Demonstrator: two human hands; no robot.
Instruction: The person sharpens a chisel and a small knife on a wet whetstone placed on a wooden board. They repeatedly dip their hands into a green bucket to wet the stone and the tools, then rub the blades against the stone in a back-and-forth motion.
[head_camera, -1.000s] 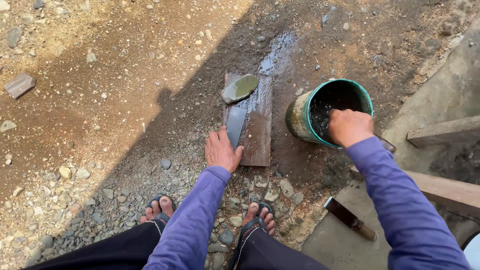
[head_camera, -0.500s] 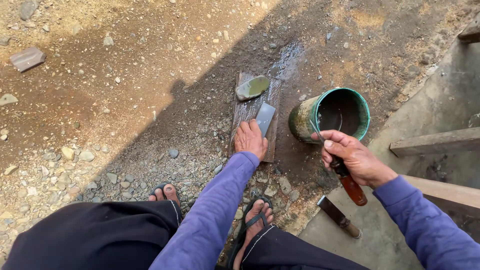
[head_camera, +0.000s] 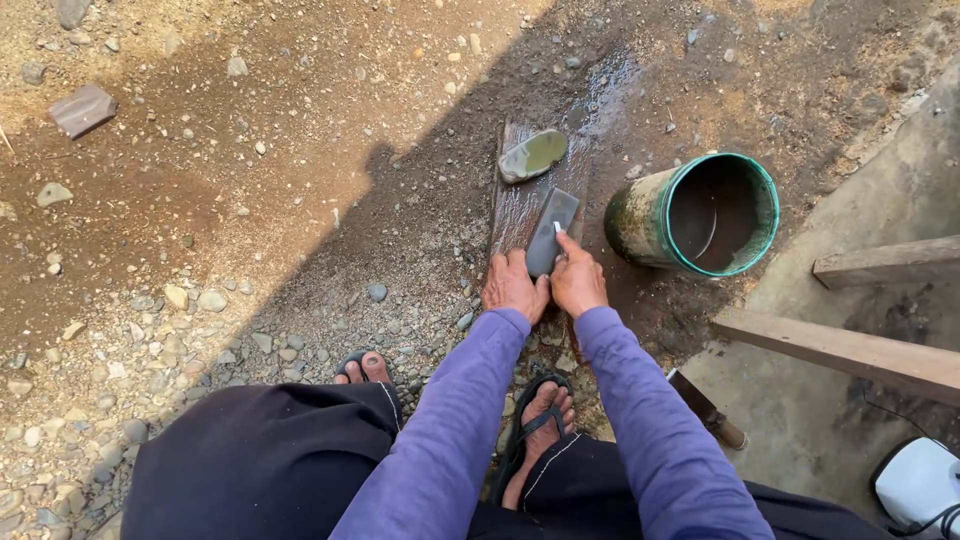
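A wet wooden plank (head_camera: 515, 205) lies on the dirt in front of me. On it rests a flat grey rectangular piece (head_camera: 555, 225); whether it is a blade or a stone I cannot tell. My left hand (head_camera: 513, 287) grips its near end from the left. My right hand (head_camera: 580, 282) holds the same end from the right, with the index finger pressed on top. A smooth greenish stone (head_camera: 533, 155) sits at the plank's far end. Purple sleeves cover both my arms.
A green-rimmed bucket (head_camera: 640, 215) with dark water stands right of the plank. A tool with a wooden handle (head_camera: 705, 405) lies by my right knee. Wooden beams (head_camera: 850, 350) cross the concrete at right. My sandalled feet (head_camera: 540, 415) rest on gravel.
My right hand has left the bucket's rim and come down onto the grey piece beside my left hand. Both hands now hold its near end.
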